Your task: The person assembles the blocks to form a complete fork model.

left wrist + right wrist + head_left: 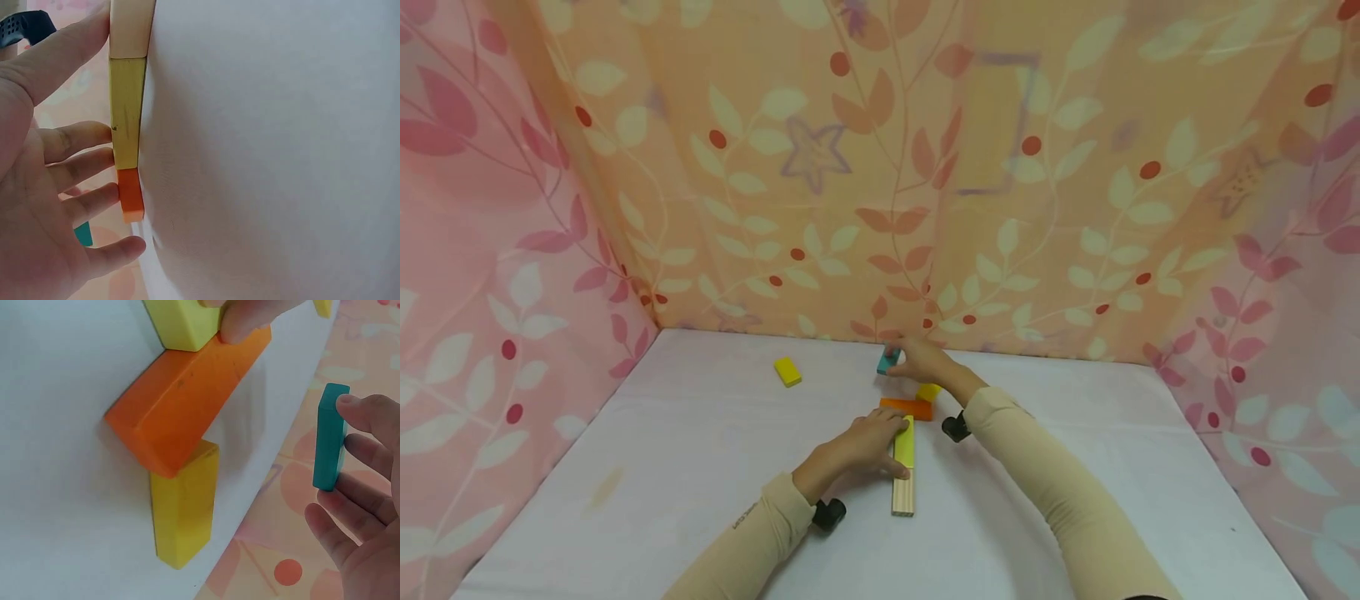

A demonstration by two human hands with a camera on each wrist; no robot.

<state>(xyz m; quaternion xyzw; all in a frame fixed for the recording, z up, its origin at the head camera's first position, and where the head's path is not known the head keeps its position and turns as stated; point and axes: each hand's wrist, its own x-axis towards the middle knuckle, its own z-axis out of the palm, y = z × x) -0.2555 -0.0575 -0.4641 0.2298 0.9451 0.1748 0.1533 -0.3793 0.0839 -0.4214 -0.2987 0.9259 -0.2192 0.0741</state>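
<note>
Closest to you, your tan left sleeve (752, 525) and tan right sleeve (1075, 508) reach in over the white table (662, 450), whose covering carries a faint brownish smudge (605, 487) off to your left. A dark camera is strapped at each cuff, the left camera (829, 515) and the right camera (955, 427).

In front of you the wooden block (903, 500) lies flat, its far end meeting the lime block (905, 446), so the two make a straight strip pointing away. Your left hand (863, 442) is spread along the left side of this strip, fingers extended and touching rather than clasping, with the thumb by the wooden block. Beyond the strip, the orange block (917, 409) lies crosswise against the lime end like the bar of a T. Just behind its right half sits a half-hidden yellow block (928, 392), which appears to meet the orange one.

Farther out, near the table's back edge, your right hand (925, 362) pinches the teal block (887, 362) between thumb and fingers; whether it touches the table is unclear. The lone yellow block (787, 372) lies well apart, to the left.

Behind everything hangs a peach curtain (850, 233) with pale leaves, red dots and a purple star outline; pink leafy cloth (460, 250) encloses both sides.
</note>
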